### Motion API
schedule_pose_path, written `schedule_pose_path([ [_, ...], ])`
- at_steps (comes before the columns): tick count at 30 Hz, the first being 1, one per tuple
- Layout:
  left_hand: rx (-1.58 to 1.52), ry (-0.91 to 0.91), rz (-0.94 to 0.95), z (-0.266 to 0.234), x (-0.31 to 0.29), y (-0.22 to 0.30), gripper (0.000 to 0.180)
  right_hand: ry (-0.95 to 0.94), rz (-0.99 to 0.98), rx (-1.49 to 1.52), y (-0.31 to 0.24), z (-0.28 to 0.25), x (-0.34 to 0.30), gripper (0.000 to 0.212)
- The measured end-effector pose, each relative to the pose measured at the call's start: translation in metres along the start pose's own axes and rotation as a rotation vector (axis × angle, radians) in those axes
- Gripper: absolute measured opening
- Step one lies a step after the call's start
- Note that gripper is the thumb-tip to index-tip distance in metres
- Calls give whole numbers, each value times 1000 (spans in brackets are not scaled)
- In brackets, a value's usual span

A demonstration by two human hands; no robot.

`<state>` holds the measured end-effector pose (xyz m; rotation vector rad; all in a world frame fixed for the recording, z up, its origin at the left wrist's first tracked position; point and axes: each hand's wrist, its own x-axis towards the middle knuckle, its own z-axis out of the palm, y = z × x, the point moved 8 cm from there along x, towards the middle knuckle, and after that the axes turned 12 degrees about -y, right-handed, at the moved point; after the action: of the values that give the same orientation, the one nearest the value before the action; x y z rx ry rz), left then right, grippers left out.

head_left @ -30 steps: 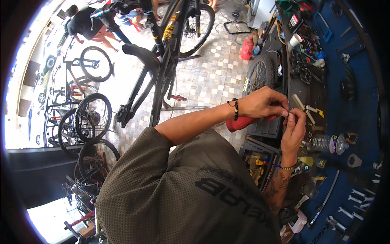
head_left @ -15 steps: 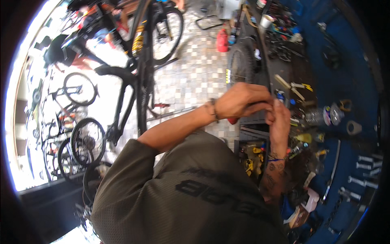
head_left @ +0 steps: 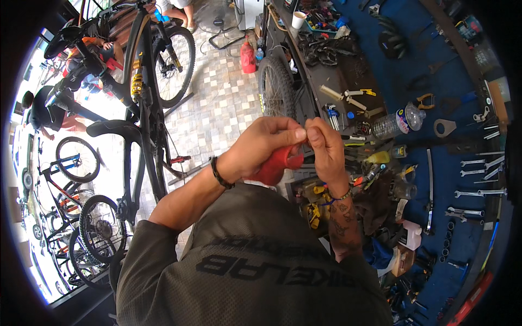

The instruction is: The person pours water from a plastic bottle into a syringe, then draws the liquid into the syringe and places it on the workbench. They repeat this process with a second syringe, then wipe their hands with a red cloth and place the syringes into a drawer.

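My left hand (head_left: pixel 263 142) is closed, with a crumpled red cloth-like piece (head_left: pixel 274 167) hanging below its fingers. Its thumb and index finger pinch together toward my right hand (head_left: pixel 327 150). That hand is curled, its thumb pressed on the bent index finger. The fingertips of both hands nearly meet in front of my chest; anything small between them is too hidden to make out. Beyond the hands, a bicycle wheel with a knobby tyre (head_left: pixel 276 89) stands beside the workbench (head_left: pixel 348 68).
At left a dark bicycle frame (head_left: pixel 145 108) stands close to my arm, with more bicycles (head_left: pixel 103 228) behind. A red bottle (head_left: pixel 248 58) sits on the tiled floor. The bench holds a clear plastic bottle (head_left: pixel 389 126), a cup (head_left: pixel 298 20) and loose tools; wrenches (head_left: pixel 478 193) hang on the blue panel.
The view has swung, shifting the scene leftward. My right hand has curled from extended fingers into a pinch, and more of the red piece shows under my left hand.
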<state>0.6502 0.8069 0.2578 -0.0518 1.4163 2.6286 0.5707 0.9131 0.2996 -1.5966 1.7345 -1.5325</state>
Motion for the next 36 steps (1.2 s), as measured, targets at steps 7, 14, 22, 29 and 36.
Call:
schedule_pose_path([
  [7, 536, 225, 208, 17, -36, 42, 11, -37, 285, 1211, 23, 26, -14, 44],
  [14, 535, 299, 203, 7, -40, 42, 17, -116, 232, 1422, 10, 24, -18, 48],
  [22, 470, 292, 146, 4, -29, 29, 15, -69, 267, 1310, 15, 18, -22, 49],
  [29, 435, 292, 107, -6, -15, 27, 16, -12, 284, 1142, 40, 14, -19, 46],
  [36, 642, 181, -23, -60, 31, 15, 16, 118, 423, 690, 105, 5, 6, 29],
])
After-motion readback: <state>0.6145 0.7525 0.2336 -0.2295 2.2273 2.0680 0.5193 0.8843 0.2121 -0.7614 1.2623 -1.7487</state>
